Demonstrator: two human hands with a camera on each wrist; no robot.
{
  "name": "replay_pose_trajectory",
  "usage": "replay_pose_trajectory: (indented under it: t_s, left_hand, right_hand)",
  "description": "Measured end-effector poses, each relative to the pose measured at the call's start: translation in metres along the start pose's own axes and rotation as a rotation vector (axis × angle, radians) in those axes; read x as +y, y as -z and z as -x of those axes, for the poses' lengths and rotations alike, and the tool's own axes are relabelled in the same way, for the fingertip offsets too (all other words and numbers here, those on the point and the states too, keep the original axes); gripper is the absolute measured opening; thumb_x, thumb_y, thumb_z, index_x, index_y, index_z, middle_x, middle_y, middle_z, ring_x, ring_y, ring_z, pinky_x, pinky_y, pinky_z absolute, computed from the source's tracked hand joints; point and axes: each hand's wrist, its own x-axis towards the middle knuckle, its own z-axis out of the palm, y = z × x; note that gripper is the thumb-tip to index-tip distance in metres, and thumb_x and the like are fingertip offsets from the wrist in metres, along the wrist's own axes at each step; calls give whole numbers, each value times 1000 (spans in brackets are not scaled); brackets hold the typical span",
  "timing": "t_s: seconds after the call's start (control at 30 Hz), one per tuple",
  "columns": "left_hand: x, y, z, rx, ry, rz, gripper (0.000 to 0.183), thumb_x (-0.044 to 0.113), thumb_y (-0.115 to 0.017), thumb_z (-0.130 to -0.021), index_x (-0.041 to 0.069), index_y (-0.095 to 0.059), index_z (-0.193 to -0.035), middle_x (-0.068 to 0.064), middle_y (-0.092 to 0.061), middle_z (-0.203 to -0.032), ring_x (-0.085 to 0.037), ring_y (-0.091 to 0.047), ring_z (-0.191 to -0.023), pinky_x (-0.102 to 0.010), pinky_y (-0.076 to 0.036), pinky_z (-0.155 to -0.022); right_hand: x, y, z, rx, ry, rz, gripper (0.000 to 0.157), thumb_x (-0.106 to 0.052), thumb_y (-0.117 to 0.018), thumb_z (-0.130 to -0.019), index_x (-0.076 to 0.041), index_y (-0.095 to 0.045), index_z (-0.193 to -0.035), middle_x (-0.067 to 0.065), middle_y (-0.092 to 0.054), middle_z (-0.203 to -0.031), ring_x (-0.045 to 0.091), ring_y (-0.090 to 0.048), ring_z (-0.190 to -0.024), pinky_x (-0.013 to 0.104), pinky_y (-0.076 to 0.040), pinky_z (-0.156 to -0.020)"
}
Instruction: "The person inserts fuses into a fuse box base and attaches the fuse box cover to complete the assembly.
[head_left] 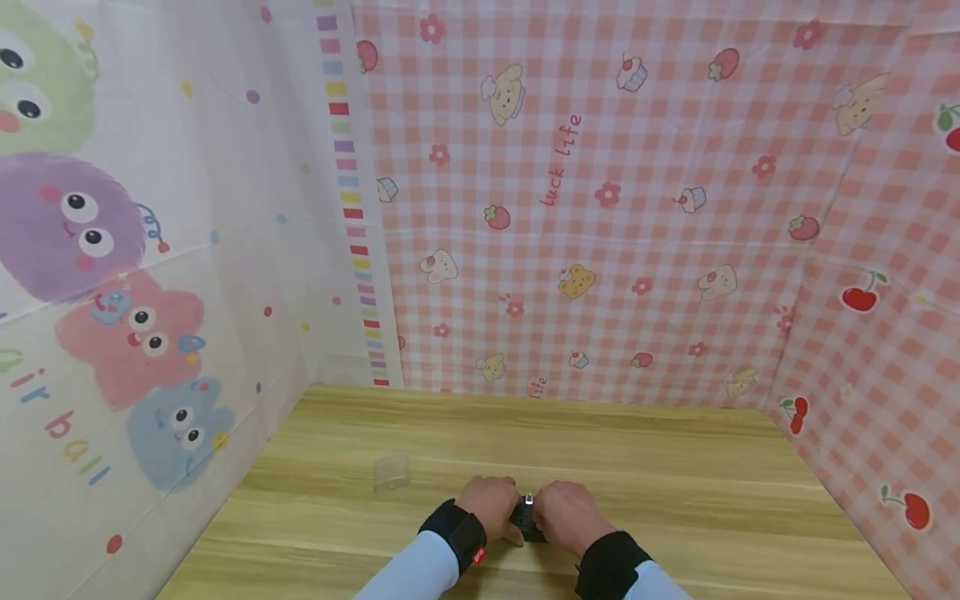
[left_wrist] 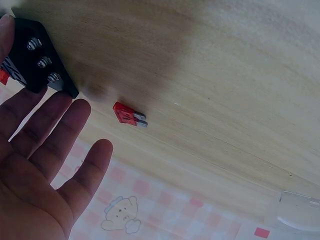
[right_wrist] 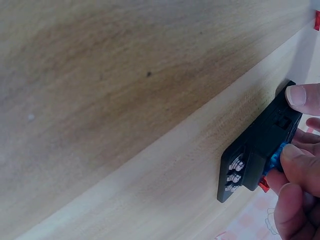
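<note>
A black fuse block (right_wrist: 257,131) with metal screw terminals (right_wrist: 235,176) at one end is between my hands. My left hand (head_left: 489,505) steadies it, thumb on one end and fingertips along the side; its fingers (left_wrist: 64,131) are fairly straight in the left wrist view. Between thumb and forefinger, my right hand (head_left: 573,513) pinches a blue blade fuse (right_wrist: 275,159) at the block, its lower part hidden. A red fuse (right_wrist: 263,184) shows beside the blue one. Another red blade fuse (left_wrist: 125,114) lies loose on the wood, prongs exposed.
On the wood-grain table (head_left: 675,467), a clear plastic cover (head_left: 392,472) lies beyond my left hand. Printed cloth walls surround the table: pink check (head_left: 600,250) at the back and right, white with cartoon figures (head_left: 247,208) at left.
</note>
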Motion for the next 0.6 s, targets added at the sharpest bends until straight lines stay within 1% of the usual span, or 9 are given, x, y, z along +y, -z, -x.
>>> replay_pose_trajectory:
  t_s: [0.17,0.4,0.6]
  left_hand:
    - [0,-2,-1,5,-9,-1,39,49,-89,-67,17,-76,-88,8,-57,-76,-7,-52,-65,-28,-43,-62]
    - [-1,-6,-3,12,-10,-2,39,49,-89,-67,18,-76,-88,9,-56,-77,-7,-52,-66,-28,-43,-64]
    - [-1,-6,-3,-10,6,3,39,48,-89,-67,18,-76,-88,9,-56,-76,-7,-51,-66,-28,-42,-65]
  right_hand:
    - [1,0,0,14,21,-4,17,-5,-80,-76,-14,-70,-67,-9,-59,-65,7,-49,-60,27,-45,-62]
    - [1,0,0,6,20,13,17,-5,-79,-76,-14,-70,-67,-9,-58,-65,8,-49,-60,27,-45,-61]
    - [0,-2,0,5,28,20,17,-4,-80,-75,-15,-70,-67,-9,-59,-66,7,-50,-61,27,-46,-62]
